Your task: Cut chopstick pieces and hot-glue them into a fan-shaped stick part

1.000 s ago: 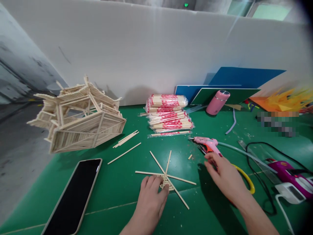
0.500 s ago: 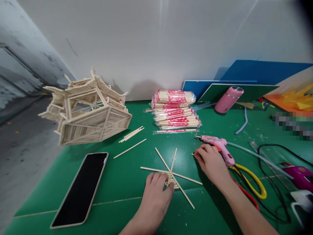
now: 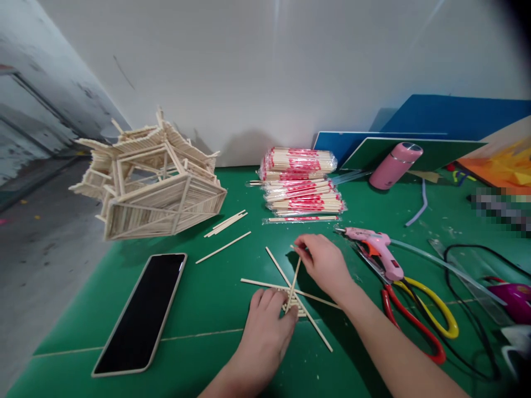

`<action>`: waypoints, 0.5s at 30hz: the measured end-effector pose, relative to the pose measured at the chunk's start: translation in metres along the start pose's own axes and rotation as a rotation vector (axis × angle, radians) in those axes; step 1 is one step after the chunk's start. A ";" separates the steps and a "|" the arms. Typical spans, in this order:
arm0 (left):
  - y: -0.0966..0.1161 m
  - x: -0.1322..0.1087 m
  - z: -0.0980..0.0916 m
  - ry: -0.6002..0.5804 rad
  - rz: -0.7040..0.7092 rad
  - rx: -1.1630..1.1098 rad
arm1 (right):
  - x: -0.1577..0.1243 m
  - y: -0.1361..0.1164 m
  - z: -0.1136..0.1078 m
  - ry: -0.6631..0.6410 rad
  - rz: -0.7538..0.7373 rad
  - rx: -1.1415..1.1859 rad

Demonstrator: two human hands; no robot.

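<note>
Several thin wooden sticks cross one another in a star shape on the green table, with short pieces laid side by side at the crossing. My left hand rests at the left of the crossing, its fingers pressed down on the sticks. My right hand pinches a small stick piece between thumb and fingertips, above the upper end of one crossing stick. Loose sticks lie to the upper left of the star.
A model building of sticks stands at the left behind a phone. Wrapped chopsticks are piled at the back. On the right lie a pink glue gun, red and yellow-handled pliers, cables and a pink bottle.
My right hand has moved left, from beside the glue gun to above the crossed sticks, with the small piece between its fingers. My left hand has stayed on the crossing.
</note>
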State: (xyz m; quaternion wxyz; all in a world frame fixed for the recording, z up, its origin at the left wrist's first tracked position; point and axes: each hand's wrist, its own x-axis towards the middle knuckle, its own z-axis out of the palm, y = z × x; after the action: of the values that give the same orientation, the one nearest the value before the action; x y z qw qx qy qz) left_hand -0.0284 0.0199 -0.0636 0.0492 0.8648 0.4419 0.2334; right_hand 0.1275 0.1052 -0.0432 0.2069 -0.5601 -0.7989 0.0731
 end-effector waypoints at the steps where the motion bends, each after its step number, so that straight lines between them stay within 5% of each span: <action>1: 0.000 -0.001 0.000 0.002 0.002 0.000 | 0.005 -0.006 0.003 -0.005 -0.012 0.014; 7: -0.001 -0.003 0.002 -0.036 -0.005 -0.011 | 0.016 -0.016 0.015 0.005 -0.033 0.114; 15: 0.000 0.001 -0.001 -0.068 -0.029 -0.027 | -0.029 0.015 -0.016 0.110 0.205 0.260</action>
State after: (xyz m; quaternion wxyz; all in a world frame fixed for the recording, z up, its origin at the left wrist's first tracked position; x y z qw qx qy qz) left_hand -0.0287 0.0205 -0.0629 0.0794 0.8649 0.4494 0.2090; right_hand 0.1558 0.0821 -0.0410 0.3125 -0.6103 -0.7088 0.1659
